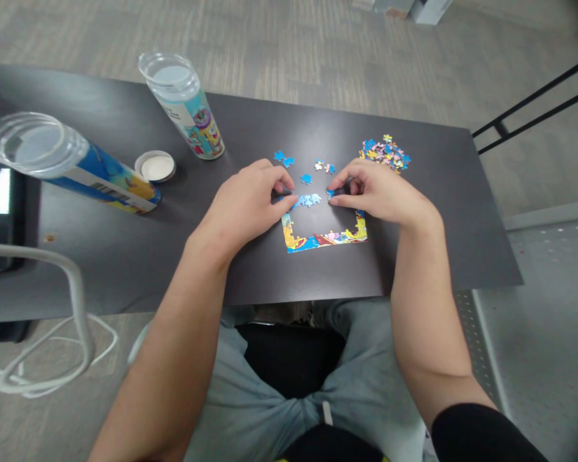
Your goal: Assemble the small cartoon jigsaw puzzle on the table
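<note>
A partly joined jigsaw border (325, 241) lies on the dark table, its middle showing bare tabletop. My left hand (257, 196) is closed at its upper left corner, thumb and fingertips on the blue top strip (309, 200). Between the thumb and forefinger of my right hand (378, 192) is a small blue puzzle piece (330, 193), just right of the strip's end, with a gap between them. Loose blue pieces (306, 179) and two pinkish-white ones (324, 167) lie beyond my hands. A mixed pile of pieces (385, 153) sits behind my right hand.
Two clear-topped printed canisters stand on the left, a taller blue one (110, 173) and a smaller one (192, 115). A round white lid (157, 167) lies between them. A white cable (79, 301) loops at the lower left, near a dark device (0, 212).
</note>
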### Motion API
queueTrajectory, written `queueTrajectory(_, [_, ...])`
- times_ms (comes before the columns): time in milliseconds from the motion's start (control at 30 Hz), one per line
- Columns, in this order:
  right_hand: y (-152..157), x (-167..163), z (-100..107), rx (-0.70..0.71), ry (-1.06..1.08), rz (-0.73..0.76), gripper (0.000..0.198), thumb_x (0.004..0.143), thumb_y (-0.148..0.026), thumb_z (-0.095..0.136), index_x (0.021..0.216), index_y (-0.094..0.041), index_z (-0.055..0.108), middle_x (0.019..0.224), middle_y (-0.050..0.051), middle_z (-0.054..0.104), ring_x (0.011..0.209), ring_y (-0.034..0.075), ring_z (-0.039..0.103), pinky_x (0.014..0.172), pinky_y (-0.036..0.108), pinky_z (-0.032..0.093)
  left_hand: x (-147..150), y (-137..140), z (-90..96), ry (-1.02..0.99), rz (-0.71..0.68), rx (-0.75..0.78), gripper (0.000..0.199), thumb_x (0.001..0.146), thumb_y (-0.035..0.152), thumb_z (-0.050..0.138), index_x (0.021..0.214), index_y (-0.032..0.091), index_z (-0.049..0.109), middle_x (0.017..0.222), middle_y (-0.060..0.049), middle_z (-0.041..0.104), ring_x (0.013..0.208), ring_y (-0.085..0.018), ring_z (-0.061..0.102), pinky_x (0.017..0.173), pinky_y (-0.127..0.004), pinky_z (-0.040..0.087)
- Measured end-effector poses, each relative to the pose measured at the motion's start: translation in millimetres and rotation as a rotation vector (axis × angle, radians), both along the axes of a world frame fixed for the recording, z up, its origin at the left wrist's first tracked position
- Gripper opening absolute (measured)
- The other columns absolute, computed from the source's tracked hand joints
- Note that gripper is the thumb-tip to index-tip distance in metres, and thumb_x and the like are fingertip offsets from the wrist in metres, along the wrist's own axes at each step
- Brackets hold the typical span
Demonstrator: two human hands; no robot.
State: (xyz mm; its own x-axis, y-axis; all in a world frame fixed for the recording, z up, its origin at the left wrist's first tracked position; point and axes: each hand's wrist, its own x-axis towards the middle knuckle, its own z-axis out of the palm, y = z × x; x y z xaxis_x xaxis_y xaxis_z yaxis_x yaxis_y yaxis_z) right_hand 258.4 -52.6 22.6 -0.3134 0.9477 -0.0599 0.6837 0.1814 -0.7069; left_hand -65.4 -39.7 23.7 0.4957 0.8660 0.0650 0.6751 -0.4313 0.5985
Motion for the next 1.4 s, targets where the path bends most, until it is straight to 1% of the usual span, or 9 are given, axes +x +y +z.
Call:
queueTrajectory(133, [-0.8, -1.3, -2.7, -0.028, 0.048, 0.049, 0.014, 0.102, -0.032, 0.1, 0.112, -0.031, 0.09, 0.118, 0.007, 0.081, 0.086, 0.025, 0.06, 0.087, 0.05, 0.058, 13.9, -4.1, 0.1, 0.019, -0.034, 0.017, 0.01, 0.111, 0.027, 0.089, 0.121, 0.026, 0.09, 0.128, -0.008, 0.085, 0.111, -0.031, 0.079, 0.102, -0.044, 0.061])
queueTrajectory(300, [3.0, 2.9, -15.1, 0.048, 0.136, 0.1, 0.021, 0.096, -0.034, 0.103, 0.114, -0.026, 0.093, 0.107, 0.003, 0.076, 0.08, 0.021, 0.058, 0.077, 0.043, 0.052, 26.2, -4.3, -2.0, 0.053, -0.042, 0.025, 0.012, 0.114, 0.026, 0.084, 0.124, 0.026, 0.091, 0.134, -0.01, 0.086, 0.118, -0.033, 0.08, 0.105, -0.045, 0.062])
queueTrajectory(433, [5.6, 1.1, -19.0, 0.102, 0.147, 0.129, 0.021, 0.096, -0.029, 0.102, 0.115, -0.024, 0.095, 0.104, 0.002, 0.076, 0.081, 0.02, 0.058, 0.077, 0.041, 0.051, 30.6, -2.1, -5.0, 0.071, -0.055, 0.035, 0.014, 0.114, 0.027, 0.084, 0.126, 0.026, 0.091, 0.133, -0.01, 0.087, 0.123, -0.033, 0.08, 0.104, -0.044, 0.062])
queueTrajectory(700, [4.0, -7.0, -12.2, 0.07, 0.096, 0.124, 0.017, 0.099, -0.032, 0.107, 0.109, -0.031, 0.092, 0.105, 0.006, 0.075, 0.086, 0.028, 0.065, 0.082, 0.049, 0.056, 29.9, 0.8, -8.0, 0.074, -0.062, 0.04, 0.012, 0.113, 0.026, 0.084, 0.123, 0.026, 0.092, 0.126, -0.008, 0.088, 0.117, -0.032, 0.081, 0.101, -0.043, 0.062])
queueTrajectory(967, [3.5, -6.5, -12.1, 0.102, 0.093, 0.149, 0.018, 0.099, -0.035, 0.107, 0.112, -0.03, 0.094, 0.109, 0.004, 0.078, 0.085, 0.024, 0.062, 0.081, 0.045, 0.052, 29.8, 1.5, -8.4, 0.041, -0.053, 0.028, 0.009, 0.114, 0.028, 0.084, 0.121, 0.028, 0.09, 0.126, -0.008, 0.088, 0.119, -0.033, 0.08, 0.104, -0.045, 0.062])
queueTrajectory(1100, [1.9, -7.5, -7.3, 0.068, 0.121, 0.029, 0.016, 0.107, -0.037, 0.098, 0.118, -0.028, 0.092, 0.117, 0.006, 0.083, 0.082, 0.022, 0.061, 0.082, 0.044, 0.054, 16.3, 5.1, -4.4, -0.02, -0.025, -0.021, 0.011, 0.11, 0.037, 0.091, 0.117, 0.029, 0.088, 0.12, -0.007, 0.087, 0.113, -0.032, 0.08, 0.101, -0.046, 0.063])
queueTrajectory(1233, [2.8, -5.4, 0.7, 0.134, 0.046, -0.124, 0.007, 0.113, -0.029, 0.084, 0.117, -0.028, 0.09, 0.11, 0.007, 0.084, 0.085, 0.026, 0.067, 0.084, 0.047, 0.058, -3.1, 8.6, -0.1, -0.007, -0.022, -0.108, 0.036, 0.096, 0.052, 0.107, 0.112, 0.029, 0.085, 0.112, -0.006, 0.085, 0.104, -0.03, 0.077, 0.087, -0.041, 0.059])
queueTrajectory(1300, [2.3, -4.3, 9.3, 0.137, -0.033, -0.175, 0.005, 0.114, -0.028, 0.085, 0.115, -0.03, 0.09, 0.11, 0.007, 0.086, 0.088, 0.028, 0.069, 0.085, 0.048, 0.059, -8.4, 7.6, 2.6, 0.018, -0.029, -0.132, 0.046, 0.088, 0.054, 0.114, 0.11, 0.029, 0.083, 0.11, -0.005, 0.084, 0.103, -0.03, 0.077, 0.084, -0.04, 0.055])
queueTrajectory(1400, [-0.8, -2.8, 25.7, 0.132, -0.143, -0.219, 0.003, 0.111, -0.027, 0.09, 0.114, -0.026, 0.091, 0.111, 0.011, 0.088, 0.089, 0.029, 0.069, 0.088, 0.051, 0.057, -9.6, 3.3, 7.3, 0.065, -0.05, -0.137, 0.057, 0.08, 0.053, 0.121, 0.11, 0.027, 0.081, 0.114, -0.004, 0.083, 0.103, -0.03, 0.076, 0.084, -0.041, 0.052])
